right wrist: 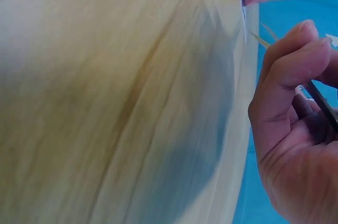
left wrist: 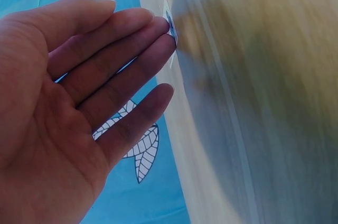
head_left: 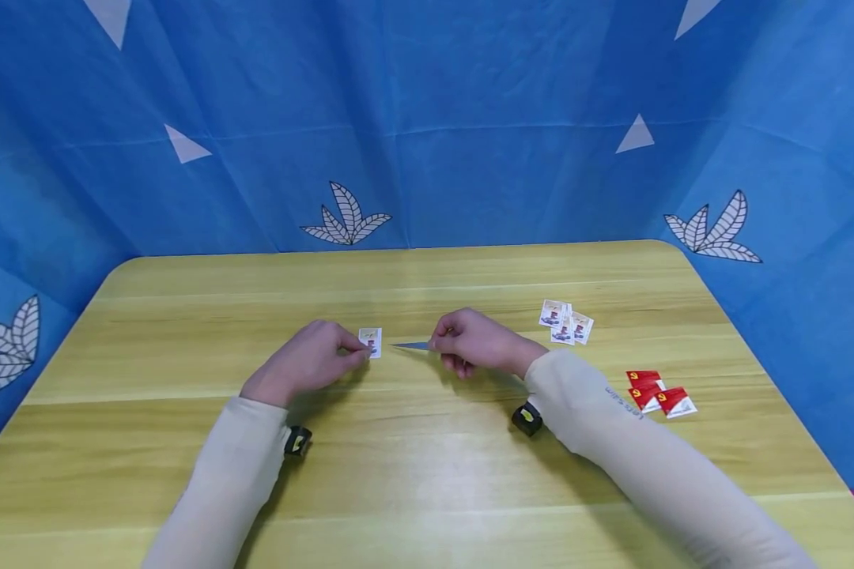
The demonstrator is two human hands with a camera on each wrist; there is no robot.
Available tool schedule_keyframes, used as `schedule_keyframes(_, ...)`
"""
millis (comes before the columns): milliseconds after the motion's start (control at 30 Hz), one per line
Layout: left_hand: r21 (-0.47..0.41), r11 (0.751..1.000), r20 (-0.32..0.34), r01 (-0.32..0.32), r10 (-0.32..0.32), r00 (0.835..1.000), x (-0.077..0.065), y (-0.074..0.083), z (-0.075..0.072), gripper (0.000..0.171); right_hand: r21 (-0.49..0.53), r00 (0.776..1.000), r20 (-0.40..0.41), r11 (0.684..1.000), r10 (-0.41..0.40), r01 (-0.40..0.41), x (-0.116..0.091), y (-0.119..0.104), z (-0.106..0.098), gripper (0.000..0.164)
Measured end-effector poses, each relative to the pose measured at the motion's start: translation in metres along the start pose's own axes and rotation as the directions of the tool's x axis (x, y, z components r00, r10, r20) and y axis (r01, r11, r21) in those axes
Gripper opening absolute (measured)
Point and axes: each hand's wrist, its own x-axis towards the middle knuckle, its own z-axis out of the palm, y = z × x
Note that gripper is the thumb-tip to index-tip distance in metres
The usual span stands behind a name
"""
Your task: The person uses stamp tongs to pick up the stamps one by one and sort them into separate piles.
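Observation:
A small white stamp (head_left: pixel 372 337) with a printed picture lies on the table, left of its middle. My left hand (head_left: pixel 315 357) touches its lower left part with the fingertips. In the left wrist view the fingers (left wrist: pixel 113 73) are nearly straight, and the thumb stands apart from the table. My right hand (head_left: pixel 478 341) grips a pair of tweezers (head_left: pixel 411 345) between thumb and fingers. The tweezers' tips point left at the stamp, a short gap from its right edge. From the right wrist view the two tips look spread apart, with nothing between them.
Several white stamps (head_left: pixel 551 313) overlap in a loose group behind my right forearm. Red and white stamps (head_left: pixel 678 401) lie nearer the table's right side. The wooden table (head_left: pixel 427 458) ends at the back against a blue patterned cloth (head_left: pixel 470 158).

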Motion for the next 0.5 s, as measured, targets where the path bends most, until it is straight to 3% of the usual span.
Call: schedule_keyframes(500, 0.017, 1.000, -0.011, 0.011, -0.011, 1.000, 0.000, 0.001, 0.000, 0.021, 0.045, 0.999, -0.030, 0.999, 0.019, -0.017, 0.016, -0.002, 0.010, 0.020)
